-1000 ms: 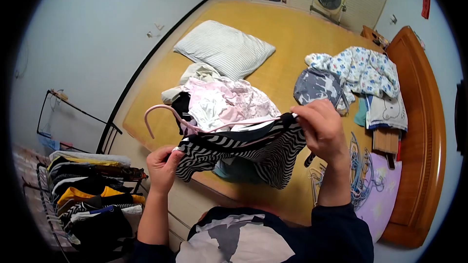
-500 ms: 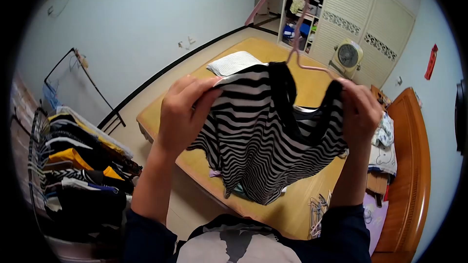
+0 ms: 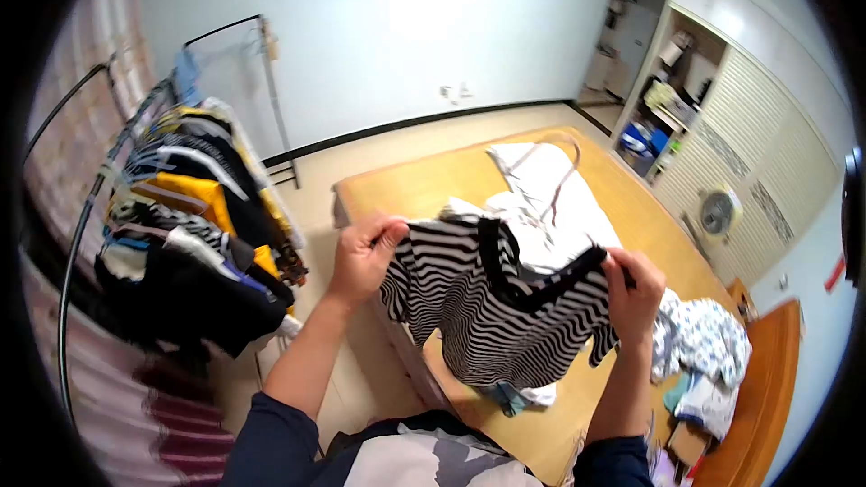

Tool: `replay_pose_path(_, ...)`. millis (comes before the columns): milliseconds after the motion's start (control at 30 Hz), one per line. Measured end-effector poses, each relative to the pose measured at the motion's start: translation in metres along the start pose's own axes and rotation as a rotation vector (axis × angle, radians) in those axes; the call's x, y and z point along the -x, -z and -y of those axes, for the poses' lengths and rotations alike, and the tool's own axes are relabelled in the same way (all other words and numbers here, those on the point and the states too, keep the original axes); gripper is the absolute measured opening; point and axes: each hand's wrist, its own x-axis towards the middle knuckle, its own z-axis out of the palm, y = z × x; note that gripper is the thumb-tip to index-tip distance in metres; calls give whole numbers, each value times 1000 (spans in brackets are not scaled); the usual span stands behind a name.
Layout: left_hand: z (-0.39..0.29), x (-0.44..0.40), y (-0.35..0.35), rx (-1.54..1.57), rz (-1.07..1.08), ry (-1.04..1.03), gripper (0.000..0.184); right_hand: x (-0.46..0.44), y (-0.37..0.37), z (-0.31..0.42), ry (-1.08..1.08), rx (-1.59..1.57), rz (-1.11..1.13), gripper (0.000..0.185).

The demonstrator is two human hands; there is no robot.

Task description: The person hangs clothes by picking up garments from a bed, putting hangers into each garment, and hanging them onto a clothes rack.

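Note:
A black-and-white striped T-shirt (image 3: 510, 329) with a black neckline hangs spread between my two hands. My left hand (image 3: 365, 257) pinches its shoulder on the left side. At the opposite shoulder, by the black collar band, my right hand (image 3: 636, 289) grips the cloth with closed fingers. Out of the neck opening rises the curved hook of a pinkish hanger (image 3: 575, 162); the rest of that hanger is hidden inside the shirt. Behind it, white cloth (image 3: 550, 189) lies on the bed (image 3: 406, 185).
To the left, a rack (image 3: 81, 234) holds many garments (image 3: 216, 216) on hangers. Another black stand (image 3: 275, 95) is by the wall. Patterned bedding (image 3: 713, 334) lies near the wooden headboard (image 3: 767, 388). A fan (image 3: 719, 212) stands before the louvred wardrobe (image 3: 749, 117).
My view has swung left, bringing more of the clothes rack in. Both hands have lowered the striped T-shirt, and its hanger hook now sits lower, against the white cloth.

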Motion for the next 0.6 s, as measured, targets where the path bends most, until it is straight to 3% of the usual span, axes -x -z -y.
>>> replay_pose_path(133, 10, 49, 50, 11, -58, 125, 18, 5, -29, 22, 31, -173, 220, 8)
replay_pose_path(333, -8, 101, 133, -148, -22, 259, 18, 1, -79, 53, 121, -347, 333, 10)
replay_pose_path(400, -24, 113, 155, -247, -29, 205, 11, -1, -96, 71, 136, -401, 387, 10)
replay_pose_path(600, -64, 152, 220, -474, -313, 224, 6, -1, -157, 126, 182, -600, 582, 9)
